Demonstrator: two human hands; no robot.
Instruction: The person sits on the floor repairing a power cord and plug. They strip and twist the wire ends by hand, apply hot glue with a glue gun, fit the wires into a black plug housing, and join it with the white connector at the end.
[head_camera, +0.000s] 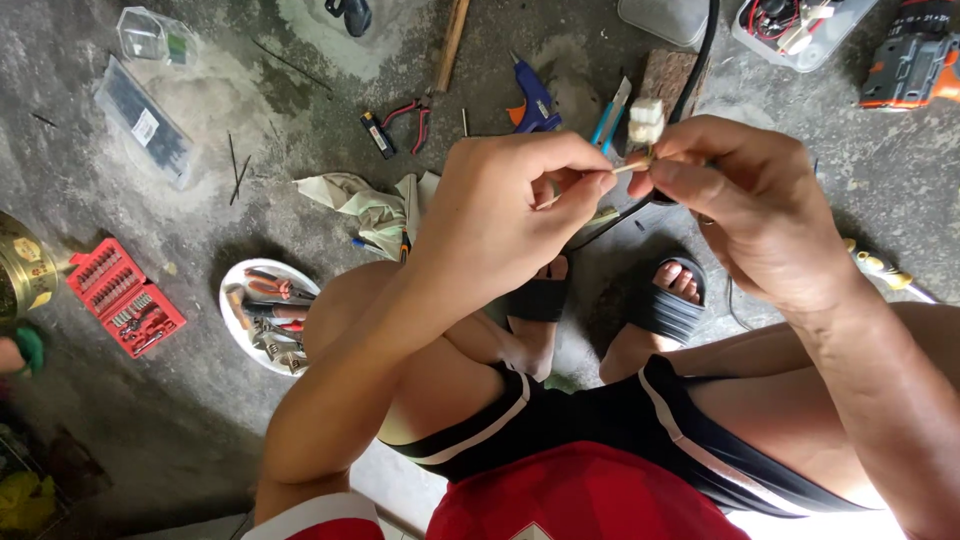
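Left hand pinches thin pale stick, long axis level, pointing toward right hand. Right hand grips small white plastic connector on black cable, directly above black sandals.

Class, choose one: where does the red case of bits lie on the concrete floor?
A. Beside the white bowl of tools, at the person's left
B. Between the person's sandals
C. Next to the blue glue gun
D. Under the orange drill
A: the red case of bits lies just beside the white bowl of tools, at the person's left.
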